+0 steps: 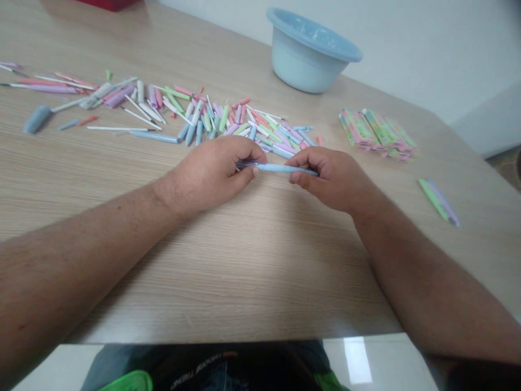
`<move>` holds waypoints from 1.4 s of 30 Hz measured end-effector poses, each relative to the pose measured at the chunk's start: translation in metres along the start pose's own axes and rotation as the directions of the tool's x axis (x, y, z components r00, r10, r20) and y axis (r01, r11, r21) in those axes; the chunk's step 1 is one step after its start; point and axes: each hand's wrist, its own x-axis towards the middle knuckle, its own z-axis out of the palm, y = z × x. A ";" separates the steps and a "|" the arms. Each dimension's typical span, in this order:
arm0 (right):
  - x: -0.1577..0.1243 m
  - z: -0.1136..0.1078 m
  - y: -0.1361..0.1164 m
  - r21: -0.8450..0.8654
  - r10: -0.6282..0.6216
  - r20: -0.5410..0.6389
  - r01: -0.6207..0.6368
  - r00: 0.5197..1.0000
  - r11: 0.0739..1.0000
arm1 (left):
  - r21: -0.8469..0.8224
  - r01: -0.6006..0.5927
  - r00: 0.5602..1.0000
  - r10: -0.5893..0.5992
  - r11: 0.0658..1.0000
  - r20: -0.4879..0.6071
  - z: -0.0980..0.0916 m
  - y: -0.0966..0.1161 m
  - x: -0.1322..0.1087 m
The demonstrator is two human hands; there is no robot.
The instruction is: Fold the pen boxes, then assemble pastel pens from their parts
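Note:
A light blue pen [275,168] lies level between my two hands, above the middle of the table. My left hand [230,165] pinches its clear end between thumb and fingers. At the other end, the thumb and fingers of my right hand [325,175] are closed around the blue barrel. Just beyond my hands spreads a loose pile of pastel pen parts [228,119]: barrels, caps and thin white refills in blue, green, purple and pink. Two pens, one green and one purple [440,202], lie side by side to the right of my right hand.
A light blue basin [309,60] stands at the table's back edge. Stacked green and pink packets [378,134] lie at the right. More refills [61,84] are scattered at the far left, and part of a red object [112,4] shows at the top. The table's front edge is near my lap.

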 end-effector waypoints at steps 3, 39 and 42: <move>-0.001 0.000 -0.002 0.037 0.028 0.001 -0.028 1.000 0.999 | -0.001 -0.010 1.000 0.010 1.000 -0.011 0.000 -0.001 -0.001; 0.005 0.003 -0.001 0.037 -0.018 0.126 0.014 0.992 0.999 | 0.003 0.073 0.996 -0.073 0.997 0.052 0.001 0.002 0.000; 0.005 0.004 -0.001 0.056 -0.022 0.147 0.013 0.989 0.998 | -0.002 0.075 0.995 -0.074 0.997 0.060 0.001 0.002 0.000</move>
